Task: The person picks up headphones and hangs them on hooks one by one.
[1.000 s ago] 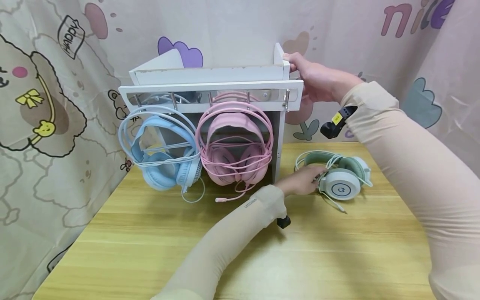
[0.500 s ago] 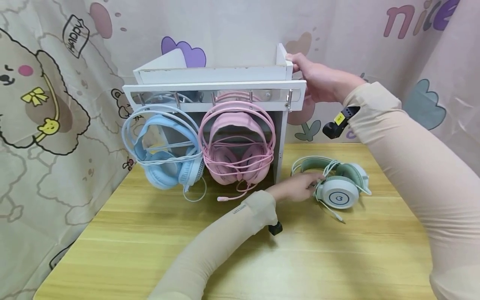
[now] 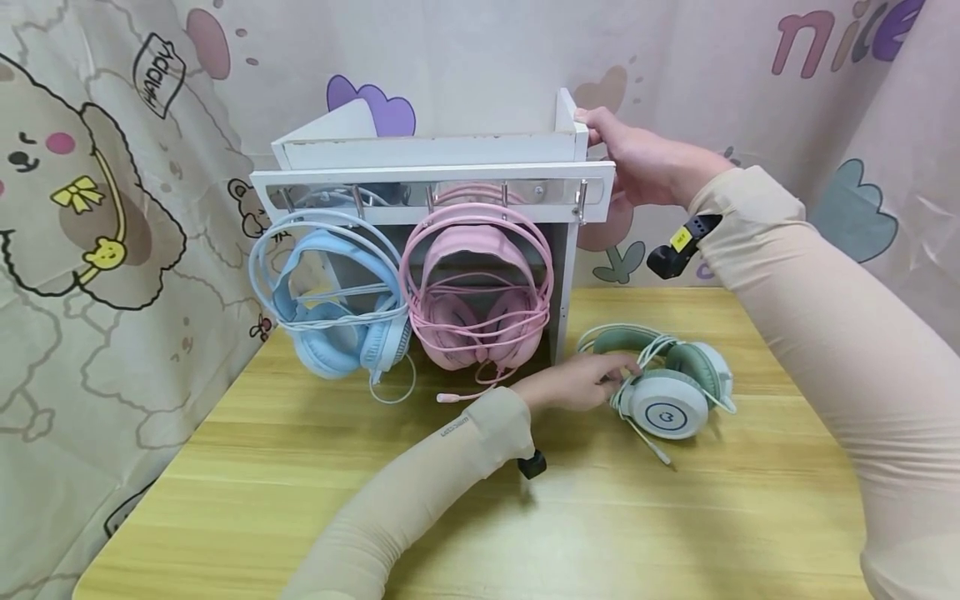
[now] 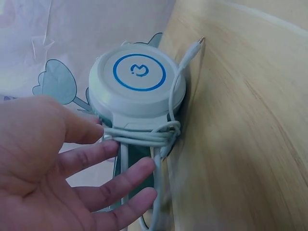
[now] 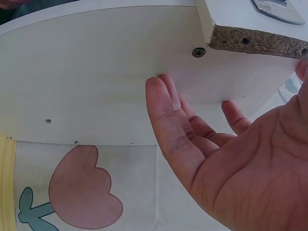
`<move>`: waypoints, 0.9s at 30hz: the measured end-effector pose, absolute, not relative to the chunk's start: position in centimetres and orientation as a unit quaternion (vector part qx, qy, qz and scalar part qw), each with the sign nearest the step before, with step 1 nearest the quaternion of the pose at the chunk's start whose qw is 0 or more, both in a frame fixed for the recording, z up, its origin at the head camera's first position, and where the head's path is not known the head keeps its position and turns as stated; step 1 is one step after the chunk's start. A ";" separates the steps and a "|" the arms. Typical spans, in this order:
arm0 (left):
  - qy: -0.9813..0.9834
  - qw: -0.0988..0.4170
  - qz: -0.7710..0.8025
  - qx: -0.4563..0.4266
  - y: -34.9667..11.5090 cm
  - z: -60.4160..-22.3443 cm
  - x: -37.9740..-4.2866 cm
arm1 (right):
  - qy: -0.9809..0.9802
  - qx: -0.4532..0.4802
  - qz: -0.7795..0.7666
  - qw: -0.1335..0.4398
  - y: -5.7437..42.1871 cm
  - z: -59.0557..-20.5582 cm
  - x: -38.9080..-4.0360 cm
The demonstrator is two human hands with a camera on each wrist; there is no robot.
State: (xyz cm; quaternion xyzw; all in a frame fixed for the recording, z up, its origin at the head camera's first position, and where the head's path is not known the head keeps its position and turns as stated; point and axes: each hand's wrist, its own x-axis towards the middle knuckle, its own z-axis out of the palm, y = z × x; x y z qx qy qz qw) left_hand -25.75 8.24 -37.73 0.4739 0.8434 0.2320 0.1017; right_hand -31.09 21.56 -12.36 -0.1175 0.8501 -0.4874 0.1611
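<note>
White-and-green headphones (image 3: 666, 404) lie on the wooden table to the right of a white rack (image 3: 435, 152). Pale cord is wound around their band, and its plug end trails on the table. My left hand (image 3: 577, 382) pinches the wound cord (image 4: 144, 137) between thumb and index finger; the other fingers are spread beside the band. With its fingers fairly straight, my right hand (image 3: 647, 162) rests against the rack's right side panel (image 5: 106, 72), thumb near the upper edge. Blue headphones (image 3: 337, 300) and pink headphones (image 3: 480, 300) hang from the rack's front hooks.
Metal hooks (image 3: 581, 202) line the rack's front rail, with the rightmost one beside the pink headphones. The rack's top forms an open tray. Patterned curtain (image 3: 480, 50) hangs behind and at the sides. The wooden table (image 3: 637, 533) extends toward me.
My left hand has drawn the white-and-green headphones across the table, toward me and a little to the left. My right hand stays at the rack. The view has shifted slightly.
</note>
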 end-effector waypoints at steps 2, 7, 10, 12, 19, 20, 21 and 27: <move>0.842 0.107 0.233 0.474 8.0 -37.6 -25.7 | 0.851 -0.117 -0.487 0.160 21.6 -12.3 -31.1; 0.852 0.103 0.239 0.454 7.8 -37.5 -25.5 | 0.849 -0.115 -0.489 0.162 21.6 -12.3 -31.0; 0.866 0.093 0.252 0.422 7.7 -37.6 -25.5 | 0.848 -0.116 -0.490 0.163 21.5 -12.4 -31.0; 0.875 0.085 0.262 0.398 7.7 -37.7 -25.5 | 0.849 -0.116 -0.489 0.163 21.5 -12.4 -31.0; 0.892 0.056 0.280 0.350 7.8 -38.0 -25.6 | 0.853 -0.120 -0.483 0.160 21.4 -12.4 -31.1; 0.894 0.053 0.280 0.345 7.8 -38.0 -25.7 | 0.853 -0.121 -0.482 0.159 21.4 -12.4 -31.1; 0.896 0.051 0.279 0.343 7.7 -38.0 -25.7 | 0.853 -0.121 -0.482 0.159 21.5 -12.5 -31.1; 0.908 0.045 0.259 0.327 7.8 -38.3 -25.9 | 0.851 -0.118 -0.484 0.163 21.6 -12.4 -31.2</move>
